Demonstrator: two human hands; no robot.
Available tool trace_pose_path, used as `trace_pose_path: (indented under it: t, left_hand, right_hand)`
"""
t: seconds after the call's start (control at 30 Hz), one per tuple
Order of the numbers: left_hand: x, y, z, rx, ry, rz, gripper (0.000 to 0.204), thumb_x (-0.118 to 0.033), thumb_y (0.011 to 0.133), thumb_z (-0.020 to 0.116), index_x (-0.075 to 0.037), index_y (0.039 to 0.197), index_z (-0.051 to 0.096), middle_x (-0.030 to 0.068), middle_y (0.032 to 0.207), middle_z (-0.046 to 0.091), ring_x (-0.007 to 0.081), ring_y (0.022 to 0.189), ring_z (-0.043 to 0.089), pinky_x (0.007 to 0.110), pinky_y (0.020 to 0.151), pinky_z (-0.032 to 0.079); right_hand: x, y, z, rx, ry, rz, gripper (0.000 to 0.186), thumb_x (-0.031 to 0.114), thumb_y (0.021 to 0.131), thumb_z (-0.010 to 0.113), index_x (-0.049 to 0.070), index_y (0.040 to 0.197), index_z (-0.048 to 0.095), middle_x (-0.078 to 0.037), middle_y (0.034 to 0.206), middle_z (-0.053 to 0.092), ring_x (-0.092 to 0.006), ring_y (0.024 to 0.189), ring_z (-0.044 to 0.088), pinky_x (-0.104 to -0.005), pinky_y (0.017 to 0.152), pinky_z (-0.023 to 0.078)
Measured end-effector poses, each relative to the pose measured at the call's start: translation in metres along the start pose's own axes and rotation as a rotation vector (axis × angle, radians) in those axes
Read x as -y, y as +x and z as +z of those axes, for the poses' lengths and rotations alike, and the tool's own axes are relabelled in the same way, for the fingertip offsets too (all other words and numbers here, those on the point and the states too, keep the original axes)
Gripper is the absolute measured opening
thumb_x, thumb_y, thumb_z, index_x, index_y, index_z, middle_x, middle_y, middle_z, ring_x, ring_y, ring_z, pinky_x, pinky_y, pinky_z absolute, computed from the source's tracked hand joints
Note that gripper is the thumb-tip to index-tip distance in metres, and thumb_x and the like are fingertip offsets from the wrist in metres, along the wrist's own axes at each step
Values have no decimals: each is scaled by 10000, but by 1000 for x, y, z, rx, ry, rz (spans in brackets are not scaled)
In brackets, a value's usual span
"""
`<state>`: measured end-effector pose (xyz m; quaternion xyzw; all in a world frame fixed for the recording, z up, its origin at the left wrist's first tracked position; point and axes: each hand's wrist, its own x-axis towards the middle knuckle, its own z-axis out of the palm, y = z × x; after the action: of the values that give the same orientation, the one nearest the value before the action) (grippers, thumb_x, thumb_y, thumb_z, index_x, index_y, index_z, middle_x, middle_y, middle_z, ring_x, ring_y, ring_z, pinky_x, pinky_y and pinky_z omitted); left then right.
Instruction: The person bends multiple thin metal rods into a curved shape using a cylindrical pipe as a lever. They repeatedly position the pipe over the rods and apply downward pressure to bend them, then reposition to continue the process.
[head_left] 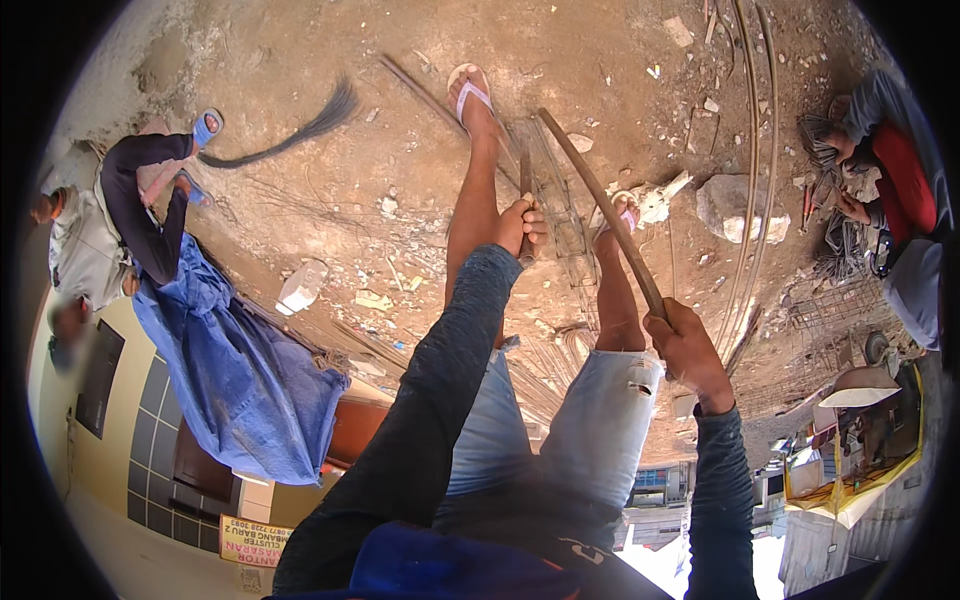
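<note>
My left hand [522, 226] is closed around a short, dark brownish rod [526, 178] that stands out above and a little below the fist. My right hand [690, 350] grips the lower end of a long brown bar [598, 195], which slants up and left; whether it is wood or rusty metal I cannot tell. Between my feet lies a narrow wire or rebar frame [572, 232], partly behind the bar and my left hand. Another thin bar [420, 90] runs past my left foot toward the left hand, and its lower end is hard to follow.
A pale rock [738, 208] and long bent bars [768, 140] lie to the right. At the left, a person [150, 190] is near a blue tarp [235, 360] and a bundle of dark wires [300, 135]. Another person [900, 180] handles wire pieces at the far right. Rubble dots the dirt.
</note>
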<state>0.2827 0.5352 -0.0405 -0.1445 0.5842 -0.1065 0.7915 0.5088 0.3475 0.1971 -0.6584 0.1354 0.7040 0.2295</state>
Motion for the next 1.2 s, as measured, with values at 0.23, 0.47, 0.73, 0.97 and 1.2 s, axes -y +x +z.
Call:
trace_pose_path:
  t: [0.23, 0.47, 0.73, 0.97, 1.2]
  left_hand:
    - [-5, 8, 17, -91, -105, 49, 160, -251, 1019, 461, -158, 893, 494, -97, 601, 405, 53, 474, 358, 259, 441, 324]
    - [-24, 8, 25, 59, -341, -63, 103, -182, 1004, 471, -125, 918, 464, -80, 642, 409, 39, 505, 385, 231, 437, 326]
    - [-36, 18, 46, 39, -513, -129, 179, -220, 998, 474, -180, 824, 464, -83, 626, 432, 68, 488, 426, 302, 417, 366]
    - [-40, 24, 56, 11, -489, -82, 208, -229, 988, 464, -148, 802, 419, -19, 611, 403, 168, 467, 420, 370, 434, 363]
    - [-42, 29, 65, -98, -381, -49, 180, -230, 979, 467, -143, 823, 443, 2, 628, 407, 178, 489, 426, 377, 437, 356]
  right_hand:
    - [59, 3, 6, 20, -258, 83, 194, 173, 950, 529, 2, 858, 544, -59, 723, 484, -159, 588, 473, -358, 536, 392]
    - [111, -3, 34, -28, -466, 69, 238, 240, 974, 569, 36, 858, 530, -10, 638, 446, -123, 559, 429, -320, 518, 342]
    - [167, -17, 48, -23, -655, 194, 179, 182, 979, 527, 34, 879, 545, -106, 752, 481, -234, 641, 511, -399, 584, 403]
    - [192, 2, 38, 101, -891, 87, 130, 136, 950, 534, 19, 898, 557, -122, 799, 482, -270, 707, 515, -402, 651, 419]
    - [209, 24, 35, 71, -703, 216, 134, 119, 952, 524, 29, 853, 535, -102, 771, 474, -234, 646, 504, -375, 572, 402]
